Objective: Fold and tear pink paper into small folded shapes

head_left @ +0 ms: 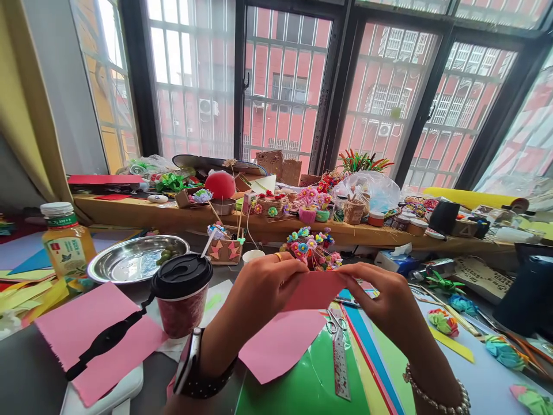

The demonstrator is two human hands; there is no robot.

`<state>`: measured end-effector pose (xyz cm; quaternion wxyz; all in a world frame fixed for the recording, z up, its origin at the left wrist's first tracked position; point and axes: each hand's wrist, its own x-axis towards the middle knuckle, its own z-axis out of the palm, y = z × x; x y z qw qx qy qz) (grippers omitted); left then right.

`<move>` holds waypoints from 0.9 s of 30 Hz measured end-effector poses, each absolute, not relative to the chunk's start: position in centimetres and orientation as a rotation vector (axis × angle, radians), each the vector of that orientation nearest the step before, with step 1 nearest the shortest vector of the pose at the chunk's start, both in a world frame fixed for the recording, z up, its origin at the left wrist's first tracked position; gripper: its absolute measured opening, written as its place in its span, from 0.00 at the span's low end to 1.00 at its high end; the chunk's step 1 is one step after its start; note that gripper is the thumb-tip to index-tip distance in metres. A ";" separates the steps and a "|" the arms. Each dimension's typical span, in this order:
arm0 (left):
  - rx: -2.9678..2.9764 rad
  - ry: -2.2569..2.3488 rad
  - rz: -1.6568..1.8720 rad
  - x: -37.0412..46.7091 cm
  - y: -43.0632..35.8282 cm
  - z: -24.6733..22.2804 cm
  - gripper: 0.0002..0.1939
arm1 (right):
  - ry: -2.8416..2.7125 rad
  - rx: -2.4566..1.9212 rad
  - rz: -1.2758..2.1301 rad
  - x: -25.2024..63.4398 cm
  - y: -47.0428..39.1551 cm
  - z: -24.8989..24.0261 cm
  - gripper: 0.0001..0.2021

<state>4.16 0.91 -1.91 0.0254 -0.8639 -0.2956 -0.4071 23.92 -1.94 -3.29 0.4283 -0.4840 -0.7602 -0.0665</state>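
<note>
Both hands hold up a small pink paper piece (314, 291) above the table. My left hand (270, 282) pinches its left edge, thumb and fingers together. At the right corner, my right hand (375, 288) grips it between thumb and fingertips. Below lies a larger pink sheet (283, 343) with a curved edge, on a glossy green sheet (311, 383). Scissors (336, 323) and a patterned ruler (341, 369) rest on the green sheet between my forearms. Colourful small flowers (309, 245) stand just behind the held paper.
A lidded cup (181, 294) stands left of my left forearm, by another pink sheet (97, 334) with a black strap across it. Farther left are a metal plate (125, 262) and a juice bottle (67, 242). Crumpled paper pieces (444, 321) lie at right. Crafts crowd the window ledge (173, 219).
</note>
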 end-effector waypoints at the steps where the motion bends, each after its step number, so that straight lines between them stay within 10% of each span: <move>1: -2.659 -0.936 -1.259 3.9 1.0 -1.9 0.06 | -1.897 -1.246 -0.208 24.5 -1.6 -3.4 0.07; 27: -2.731 -0.863 -1.297 4.0 0.5 -1.8 0.07 | -1.960 -1.112 -0.040 22.7 -2.8 -3.0 0.07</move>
